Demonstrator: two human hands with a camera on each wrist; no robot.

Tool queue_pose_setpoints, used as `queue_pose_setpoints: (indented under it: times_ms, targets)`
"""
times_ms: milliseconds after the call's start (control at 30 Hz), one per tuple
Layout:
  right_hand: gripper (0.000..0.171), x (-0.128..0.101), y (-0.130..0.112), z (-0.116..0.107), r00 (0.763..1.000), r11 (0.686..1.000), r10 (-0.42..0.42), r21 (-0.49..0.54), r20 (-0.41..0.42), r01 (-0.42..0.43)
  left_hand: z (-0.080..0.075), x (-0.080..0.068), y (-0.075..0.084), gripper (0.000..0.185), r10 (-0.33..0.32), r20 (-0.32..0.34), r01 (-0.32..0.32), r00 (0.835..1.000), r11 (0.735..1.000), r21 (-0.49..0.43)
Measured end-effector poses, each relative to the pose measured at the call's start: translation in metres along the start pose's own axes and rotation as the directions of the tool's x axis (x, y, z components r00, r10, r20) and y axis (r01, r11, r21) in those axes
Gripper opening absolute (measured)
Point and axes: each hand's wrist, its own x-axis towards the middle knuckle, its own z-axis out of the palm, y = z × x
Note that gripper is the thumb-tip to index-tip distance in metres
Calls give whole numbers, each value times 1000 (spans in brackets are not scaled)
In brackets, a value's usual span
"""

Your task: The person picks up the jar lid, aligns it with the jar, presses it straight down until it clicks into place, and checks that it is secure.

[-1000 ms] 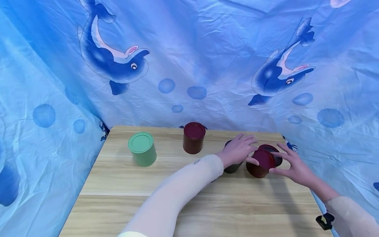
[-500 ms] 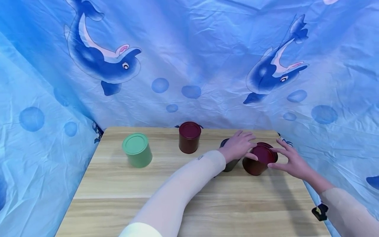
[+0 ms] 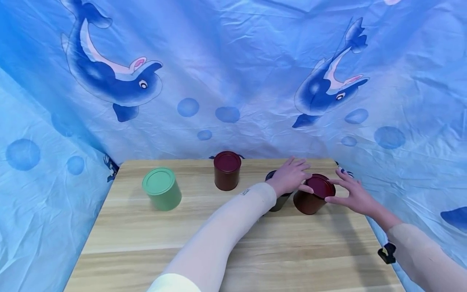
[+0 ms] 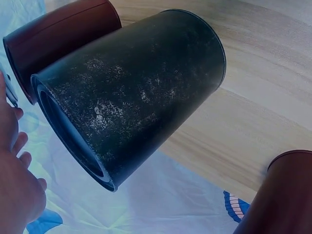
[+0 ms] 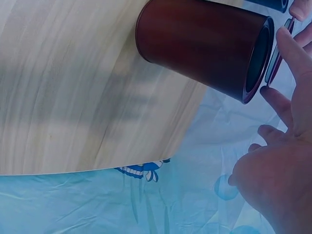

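A dark red can (image 3: pixel 308 203) with an uncovered mouth stands at the right of the table. Just over that mouth is its dark red lid (image 3: pixel 321 186), tilted slightly, and a narrow gap shows below it in the right wrist view. My right hand (image 3: pixel 355 196) pinches the lid's right edge between thumb and fingers. At the opposite edge, the thumb and fingers of my left hand (image 3: pixel 291 176) hold the lid too. Below my left hand and wrist stands a black can (image 4: pixel 131 92), partly covered in the head view.
Another dark red can (image 3: pixel 227 172), lidded, stands at the table's back edge. A green lidded can (image 3: pixel 162 190) is at the left. Blue dolphin-print cloth (image 3: pixel 219 61) surrounds the wooden table (image 3: pixel 146 239) at the back and sides.
Both hands have moved the lid back from in front of the dark red can's mouth to over it. The head view has shifted slightly; the other cans stay put.
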Motion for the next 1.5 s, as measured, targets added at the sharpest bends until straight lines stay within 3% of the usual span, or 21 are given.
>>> queue_pose_setpoints:
  times_ms: [867, 1500]
  targets:
    - [67, 7, 9, -12, 998, 999, 17, -39, 59, -15, 12, 15, 4, 71, 0, -37, 0, 999, 1000, -3]
    - [67, 12, 21, -14, 996, 998, 23, -60, 83, -18, 13, 26, 13, 71, -33, -3, 33, 999, 998, 57]
